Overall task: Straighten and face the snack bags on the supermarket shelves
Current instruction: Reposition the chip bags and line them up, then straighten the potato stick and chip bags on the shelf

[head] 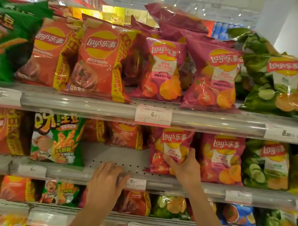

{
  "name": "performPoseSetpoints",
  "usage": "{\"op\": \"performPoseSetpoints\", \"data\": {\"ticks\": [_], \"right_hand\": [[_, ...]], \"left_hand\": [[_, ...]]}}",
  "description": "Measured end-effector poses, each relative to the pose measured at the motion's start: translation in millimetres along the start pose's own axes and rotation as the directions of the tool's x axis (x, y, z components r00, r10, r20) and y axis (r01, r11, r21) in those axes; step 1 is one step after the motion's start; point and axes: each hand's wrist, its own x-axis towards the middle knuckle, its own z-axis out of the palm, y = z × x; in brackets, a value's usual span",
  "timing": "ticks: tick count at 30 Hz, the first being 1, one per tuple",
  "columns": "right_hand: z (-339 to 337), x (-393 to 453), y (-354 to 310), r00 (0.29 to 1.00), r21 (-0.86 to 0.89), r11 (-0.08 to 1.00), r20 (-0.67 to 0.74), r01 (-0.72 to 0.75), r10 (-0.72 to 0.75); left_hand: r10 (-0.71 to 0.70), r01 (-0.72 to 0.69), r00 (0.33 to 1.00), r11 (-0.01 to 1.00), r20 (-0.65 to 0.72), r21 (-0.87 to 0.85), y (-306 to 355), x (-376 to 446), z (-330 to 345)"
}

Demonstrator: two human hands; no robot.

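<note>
While my right hand pinches the front of a magenta tomato Lay's bag on the middle shelf, thumb across its face and fingers curled round its right edge, my left hand rests on the shelf's front rail with its fingers bent over the lip, holding nothing. The two hands are apart, with a price label between them. The bag I am holding stands at the shelf front, leaning a little to the left, and I judge I am pulling it upright and forward. To its left is a bare stretch of perforated shelf, behind which orange-red Lay's bags sit well back; those look unfaced to me and probably need drawing forward. Further left, a green snack bag stands at the front among orange ones, which may be out of place, though I cannot be sure. To the right, a second tomato bag and a green cucumber Lay's bag already face out fairly neatly. On the top shelf the bags slump and tilt at odd angles, so by my reckoning the job is only partly done, with most rows left.
</note>
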Motion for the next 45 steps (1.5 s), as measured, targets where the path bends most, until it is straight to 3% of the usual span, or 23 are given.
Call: {"op": "performPoseSetpoints", "data": {"ticks": [7,12,21,27,35,40,45], "right_hand": [[-3.9,-3.3,-8.3,0.997,-0.128,0.990,0.047,-0.052,0.059],[-2.9,-14.1,-7.2,0.999,-0.092,0.995,-0.043,0.026,-0.030],[5.5,-41.4,-4.1,0.943,-0.199,0.954,-0.199,0.227,-0.266],[29.5,-68.4,-13.9,0.855,-0.269,0.907,-0.327,0.324,-0.402],[98.5,-113.8,-55.1,0.871,-0.176,0.966,-0.423,0.189,-0.248],[156.7,-143.6,-101.4,0.945,-0.040,0.990,-0.295,0.135,-0.141],[211.9,-170.8,-143.5,0.965,0.097,0.981,-0.218,0.169,-0.145]], "left_hand": [[-0.025,0.025,1.000,0.999,-0.013,-0.041,1.9,-3.9,0.5],[-0.022,0.022,1.000,0.997,0.003,-0.072,0.2,-7.3,2.5],[0.038,-0.022,0.994,0.990,0.107,-0.143,-7.0,-16.8,-8.9],[-0.018,0.057,0.995,0.920,0.102,-0.387,-28.4,-17.9,-26.6],[-0.168,0.184,0.982,0.785,0.083,-0.591,-117.4,-26.3,-86.8],[-0.297,0.228,0.955,0.716,0.009,-0.660,-194.1,-29.0,-129.2],[-0.389,0.279,0.921,0.681,-0.012,-0.677,-254.1,-29.7,-156.2]]}}
